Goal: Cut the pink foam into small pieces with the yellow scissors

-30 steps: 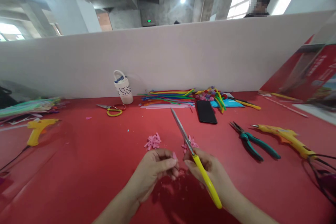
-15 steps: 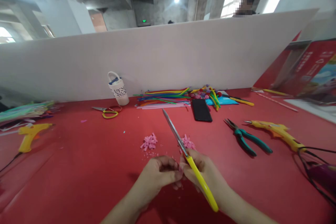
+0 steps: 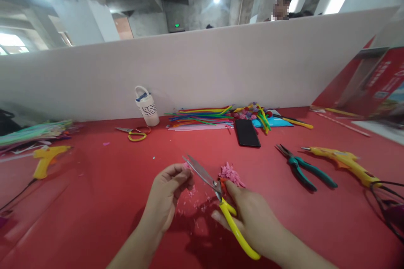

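My right hand [image 3: 249, 218] grips yellow-handled scissors [image 3: 217, 197], blades slightly parted and pointing up-left toward my left hand. My left hand [image 3: 167, 193] is closed in a pinch, its fingertips meeting the blade tips; a hint of pink shows there, too small to name. A pink fringed paper flower [image 3: 232, 173] lies on the red table just beyond my right thumb. Small pink scraps [image 3: 192, 206] are scattered between my hands.
Teal pliers [image 3: 303, 171] and a yellow glue gun [image 3: 344, 163] lie at right, a black phone [image 3: 247, 133] and coloured pipe cleaners [image 3: 205, 117] at the back. Second scissors [image 3: 134, 133], a white cup [image 3: 147, 106], another glue gun [image 3: 46, 159] sit left. A person stands behind the partition.
The scissors swung from pointing away to pointing left toward my left hand. My left hand moved left and away, over where one pink flower lay. My hands drew apart.
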